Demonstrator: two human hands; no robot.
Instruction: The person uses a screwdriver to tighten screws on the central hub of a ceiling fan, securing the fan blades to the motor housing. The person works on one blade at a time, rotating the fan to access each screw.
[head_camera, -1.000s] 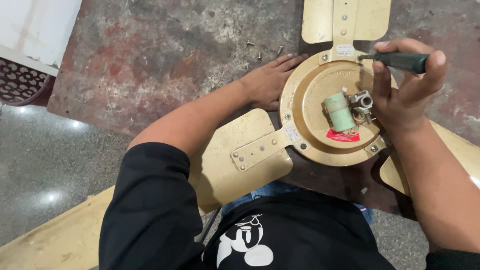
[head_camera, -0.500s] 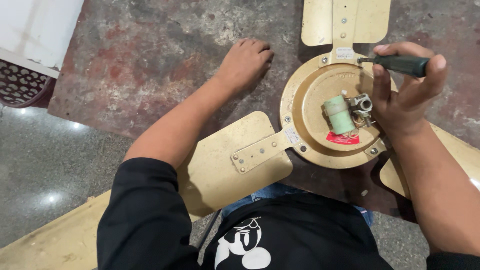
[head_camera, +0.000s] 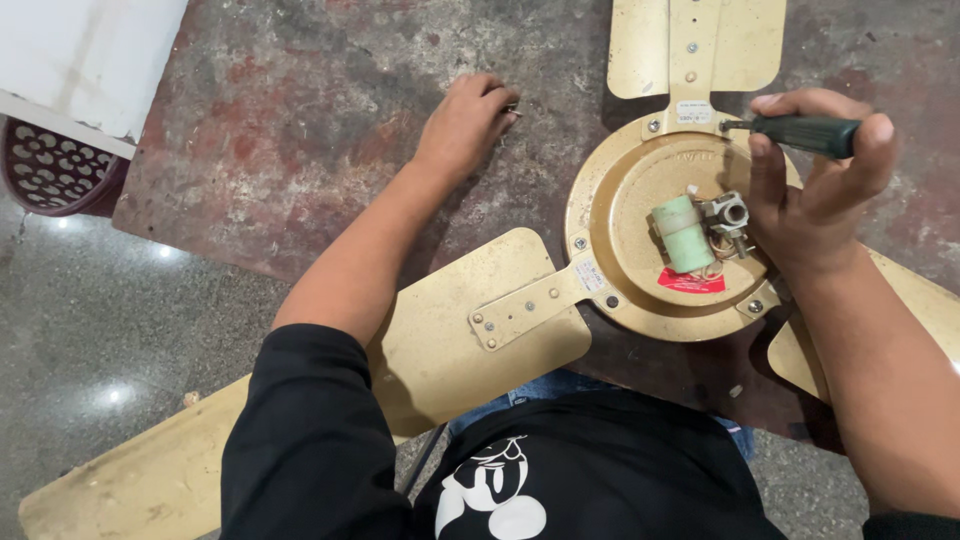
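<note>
Fan (head_camera: 640, 250) on table (head_camera: 300, 130)

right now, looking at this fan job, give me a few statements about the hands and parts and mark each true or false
1. The right hand holds a green-handled screwdriver. True.
2. The left hand rests on the fan motor housing. False: it is on the worn table top, apart from the housing.
3. A pale green cylinder lies on the housing. True.
4. The fan blades are white. False: they are gold-coloured.
5. The screwdriver tip points at the housing's near edge. False: it is at the far rim.
</note>
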